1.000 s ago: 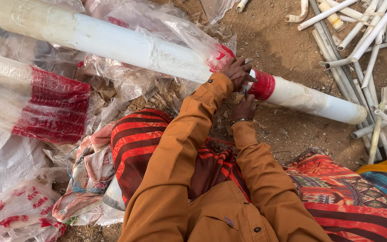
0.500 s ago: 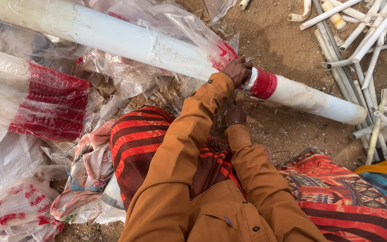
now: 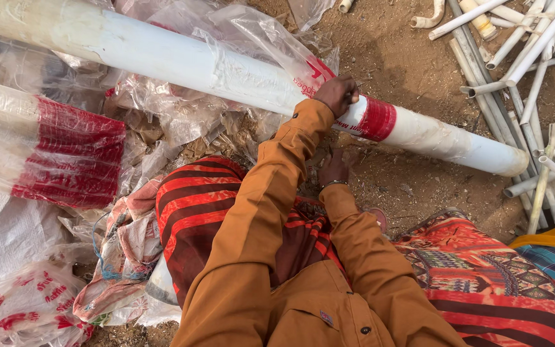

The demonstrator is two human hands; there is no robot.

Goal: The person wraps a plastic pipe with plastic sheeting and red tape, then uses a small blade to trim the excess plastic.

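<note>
Red label band (image 3: 376, 119) rings white pipe (image 3: 181, 64); red-printed clear bags (image 3: 65, 151), seemingly, left.

Large white pipe (image 3: 213, 67), red band, lying on dirt ground (image 3: 412, 71); clear plastic wrap (image 3: 258, 38) partly on. Left hand (image 3: 338, 94) gripping wrap edge; right hand (image 3: 333, 169) below pipe. Thin white pipes (image 3: 515, 58) piled nearby.

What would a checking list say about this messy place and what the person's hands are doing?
Surface: bare brown dirt ground.
Job's things: long white pipe lying across the ground, with a red band and clear plastic wrap partly over it.
Clutter: crumpled plastic bags, a red-striped wrapped bundle, thin white pipes piled at the right.
Hands: left hand on the pipe at the wrap's edge, fingers curled; right hand low beside the pipe, grip unclear.
Cables: nothing seen.
Surroundings: patterned red cloth, a blue checked cloth at the edge.
</note>
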